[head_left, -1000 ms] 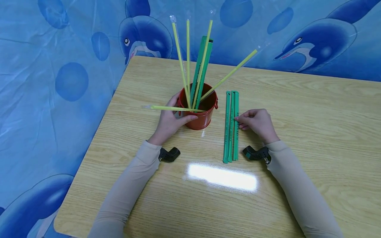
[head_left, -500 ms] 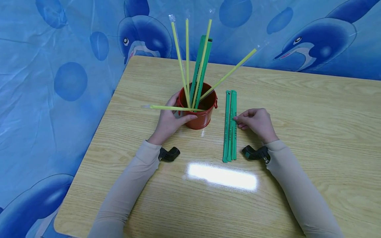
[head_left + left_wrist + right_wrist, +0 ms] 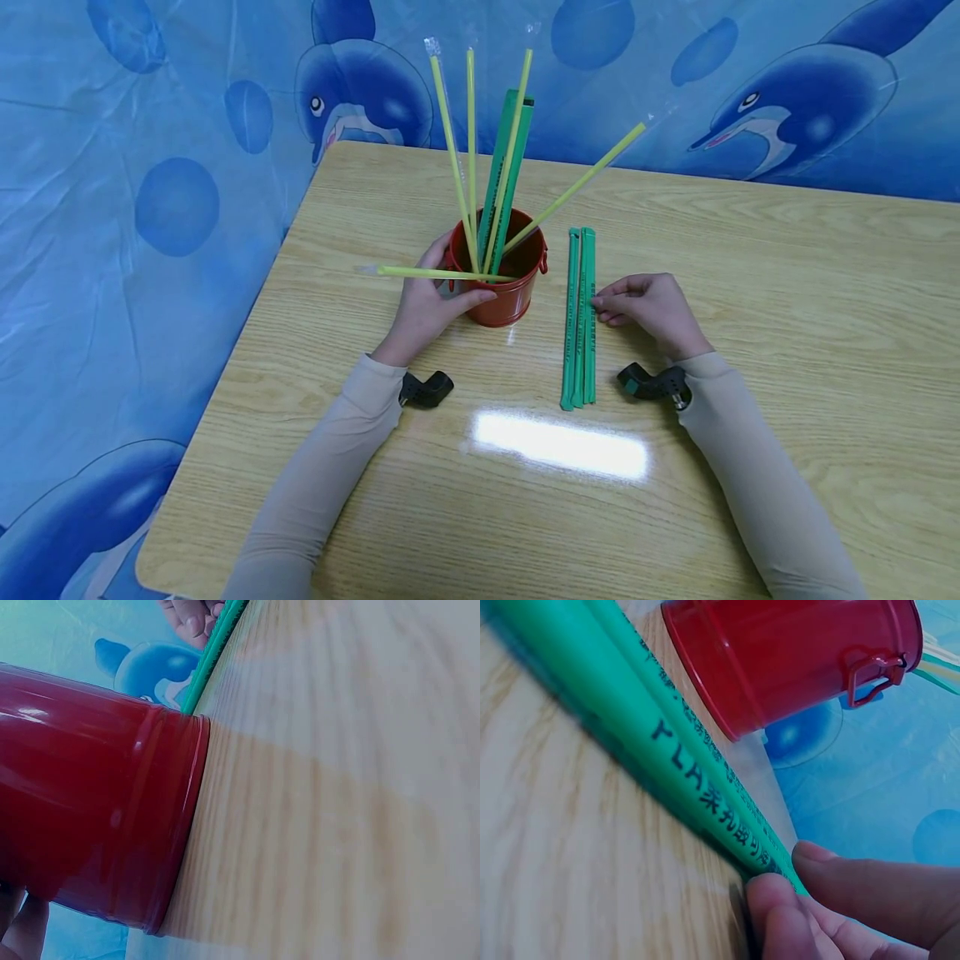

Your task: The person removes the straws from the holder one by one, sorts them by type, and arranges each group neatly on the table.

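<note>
My left hand [image 3: 431,304] grips the red metal bucket [image 3: 501,310] from its left side, thumb on the near wall and fingers behind it. Several yellow straws [image 3: 512,162] in clear wrappers lean out of the bucket, one of them lying nearly flat across the rim to the left. Green wrapped straws [image 3: 517,167] also rise from it. To the bucket's right, green wrapped straws [image 3: 579,333] lie side by side on the table. My right hand [image 3: 651,307] pinches the rightmost green straw [image 3: 705,787] between thumb and finger; the fingertips are partly hidden behind it.
The wooden table [image 3: 810,333] extends to the right, its left edge beyond my left arm. A blue dolphin-print sheet [image 3: 187,108] hangs behind and beside it. Each wrist carries a small black camera [image 3: 426,389]. Glare brightens the table in front.
The rightmost green straw has shifted slightly left against the others. My right wrist has then turned a little to the right. The left hand and the bucket keep their place.
</note>
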### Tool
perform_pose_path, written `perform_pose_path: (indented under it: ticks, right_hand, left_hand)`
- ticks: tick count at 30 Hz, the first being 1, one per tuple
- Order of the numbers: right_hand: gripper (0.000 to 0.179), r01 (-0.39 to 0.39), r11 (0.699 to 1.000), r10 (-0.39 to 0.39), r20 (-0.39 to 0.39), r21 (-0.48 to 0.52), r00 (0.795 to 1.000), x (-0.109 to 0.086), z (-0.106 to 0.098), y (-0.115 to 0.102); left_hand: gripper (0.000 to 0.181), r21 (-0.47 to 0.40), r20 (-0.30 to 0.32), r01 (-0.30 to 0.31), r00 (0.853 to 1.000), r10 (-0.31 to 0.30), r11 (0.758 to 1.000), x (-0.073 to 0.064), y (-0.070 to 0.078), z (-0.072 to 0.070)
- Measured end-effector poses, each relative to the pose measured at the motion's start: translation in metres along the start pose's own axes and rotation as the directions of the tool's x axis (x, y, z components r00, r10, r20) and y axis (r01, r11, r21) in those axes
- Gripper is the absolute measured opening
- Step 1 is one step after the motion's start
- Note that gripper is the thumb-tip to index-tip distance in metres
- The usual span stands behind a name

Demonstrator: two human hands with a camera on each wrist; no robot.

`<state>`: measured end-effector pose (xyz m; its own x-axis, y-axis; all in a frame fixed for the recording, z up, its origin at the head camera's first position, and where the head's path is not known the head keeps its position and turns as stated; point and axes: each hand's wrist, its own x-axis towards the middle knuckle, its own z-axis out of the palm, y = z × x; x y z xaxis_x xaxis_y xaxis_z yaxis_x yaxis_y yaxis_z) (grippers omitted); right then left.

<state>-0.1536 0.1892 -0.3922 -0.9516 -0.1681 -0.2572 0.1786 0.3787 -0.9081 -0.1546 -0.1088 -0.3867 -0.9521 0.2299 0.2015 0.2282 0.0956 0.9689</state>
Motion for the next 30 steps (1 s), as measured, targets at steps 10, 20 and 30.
perform_pose_path:
  ticks: [10, 20, 30]
  right_hand:
    - [0.029, -0.013, 0.999, 0.012, 0.015, 0.046, 1.000, 0.000, -0.002, 0.003]
    - [0.028, -0.014, 0.994, 0.013, 0.013, 0.104, 1.000, -0.001, -0.002, 0.000]
    - [0.027, 0.024, 0.990, -0.021, -0.025, 0.138, 0.999, -0.010, -0.001, -0.015]
  left_hand:
    - [0.077, -0.010, 0.011, -0.013, 1.000, 0.014, 1.000, 0.000, 0.000, 0.000]
    - [0.078, -0.013, 0.006, -0.003, 1.000, 0.003, 1.000, 0.000, 0.001, -0.001]
    - [0.077, 0.026, 0.003, -0.015, 1.000, 0.015, 1.000, 0.000, -0.001, -0.001]
